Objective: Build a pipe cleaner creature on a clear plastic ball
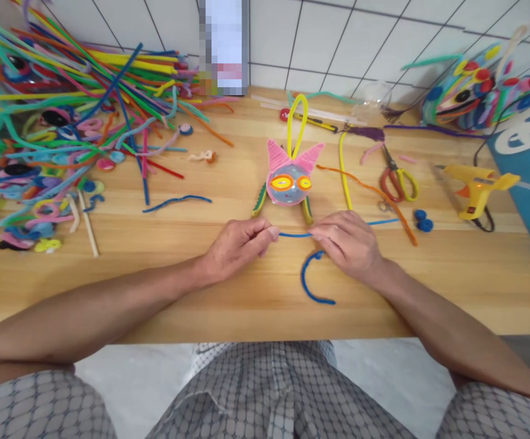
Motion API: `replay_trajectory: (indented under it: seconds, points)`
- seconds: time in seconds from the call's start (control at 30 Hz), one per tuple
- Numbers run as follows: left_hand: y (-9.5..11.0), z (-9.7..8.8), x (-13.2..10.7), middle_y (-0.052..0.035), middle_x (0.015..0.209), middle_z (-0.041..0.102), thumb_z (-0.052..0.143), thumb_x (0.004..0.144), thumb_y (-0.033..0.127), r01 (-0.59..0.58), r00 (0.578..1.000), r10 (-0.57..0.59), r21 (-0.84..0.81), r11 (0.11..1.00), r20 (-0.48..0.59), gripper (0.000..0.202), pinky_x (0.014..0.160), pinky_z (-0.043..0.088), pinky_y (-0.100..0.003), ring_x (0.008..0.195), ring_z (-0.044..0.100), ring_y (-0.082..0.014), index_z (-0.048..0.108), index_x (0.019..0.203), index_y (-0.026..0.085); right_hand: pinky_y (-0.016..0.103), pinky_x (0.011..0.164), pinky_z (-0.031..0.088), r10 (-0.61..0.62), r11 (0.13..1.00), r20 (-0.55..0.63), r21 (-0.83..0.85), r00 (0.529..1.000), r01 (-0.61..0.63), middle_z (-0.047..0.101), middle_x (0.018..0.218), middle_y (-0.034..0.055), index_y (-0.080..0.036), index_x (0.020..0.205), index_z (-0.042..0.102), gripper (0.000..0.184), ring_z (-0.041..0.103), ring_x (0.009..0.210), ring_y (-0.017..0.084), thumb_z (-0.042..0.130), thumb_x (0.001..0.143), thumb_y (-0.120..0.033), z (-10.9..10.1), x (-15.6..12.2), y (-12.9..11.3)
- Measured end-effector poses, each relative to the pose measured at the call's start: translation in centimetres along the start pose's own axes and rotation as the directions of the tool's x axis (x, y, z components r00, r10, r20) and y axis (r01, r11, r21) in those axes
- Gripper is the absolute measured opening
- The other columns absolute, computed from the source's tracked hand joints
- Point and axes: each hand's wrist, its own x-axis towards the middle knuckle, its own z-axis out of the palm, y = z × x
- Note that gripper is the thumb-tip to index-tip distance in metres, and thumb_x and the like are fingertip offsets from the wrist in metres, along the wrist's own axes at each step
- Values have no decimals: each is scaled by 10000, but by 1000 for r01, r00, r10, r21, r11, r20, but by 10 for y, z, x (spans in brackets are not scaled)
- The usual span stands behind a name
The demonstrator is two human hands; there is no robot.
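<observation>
A blue pipe cleaner [295, 235] runs level between my two hands, just above the table's front half. My left hand [242, 244] pinches its left end. Farther along, my right hand [349, 244] has its fingers closed round it, and a straight blue length sticks out past the knuckles. Below the right hand lies a curved blue pipe cleaner [305, 277], its upper end bent into a small knot. Directly beyond my hands stands a cat-like figure [291, 183] with pink ears, yellow-and-orange eyes, a yellow loop on top and two green-and-yellow legs.
Many coloured pipe cleaners [109, 79] heap at the left. Scissors [398, 183], a yellow glue gun [482, 186], blue coils [423, 221] and an orange pipe cleaner [374, 192] lie to the right. A phone [231, 49] leans on the tiled wall. Another blue piece [176, 202] lies left.
</observation>
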Motion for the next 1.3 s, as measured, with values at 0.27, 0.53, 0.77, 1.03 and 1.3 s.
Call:
replay_trajectory:
  seconds: [0.27, 0.53, 0.77, 1.03, 1.3]
  points:
    - [2, 2, 0, 34, 709, 625, 637, 1080, 443, -54, 999, 54, 1, 999, 1, 330, 661, 454, -261, 663, 542, -131, 687, 859, 204, 427, 838, 602, 103, 992, 59, 63, 993, -107, 908, 1049, 35, -292, 1166, 815, 166, 823, 891, 243, 698, 1119, -185, -1, -3, 1]
    - [-2, 4, 0, 42, 685, 596, 605, 1101, 408, -62, 998, 61, 63, 996, 10, 365, 671, 454, -253, 644, 528, -125, 626, 793, 212, 425, 810, 616, 72, 994, 86, 71, 994, -78, 894, 1000, 41, -291, 1199, 810, 102, 819, 864, 249, 738, 1128, -271, 0, -2, -1]
    - [-1, 3, 0, 44, 672, 581, 619, 1097, 388, -102, 995, 102, 76, 992, 8, 370, 647, 427, -245, 636, 519, -118, 626, 776, 204, 403, 816, 625, 19, 998, 76, 55, 997, -23, 910, 1053, 30, -287, 1198, 815, 161, 829, 877, 225, 699, 1134, -195, -1, -1, -2]
    - [-6, 8, -2, 17, 735, 684, 688, 1062, 381, -113, 994, 113, 40, 993, -7, 259, 634, 443, -235, 654, 565, -121, 757, 905, 188, 412, 812, 626, 37, 997, 38, 73, 999, -40, 911, 1037, 39, -286, 1199, 808, 170, 843, 879, 239, 688, 1133, -183, 2, -3, 1]
    - [-3, 5, -1, 48, 678, 606, 628, 1106, 379, -101, 995, 102, 112, 989, 5, 323, 676, 471, -241, 636, 538, -127, 635, 826, 219, 398, 810, 614, 29, 998, 73, 51, 997, -33, 897, 1031, 42, -293, 1249, 832, 153, 813, 871, 230, 738, 1133, -263, 4, -3, 0]
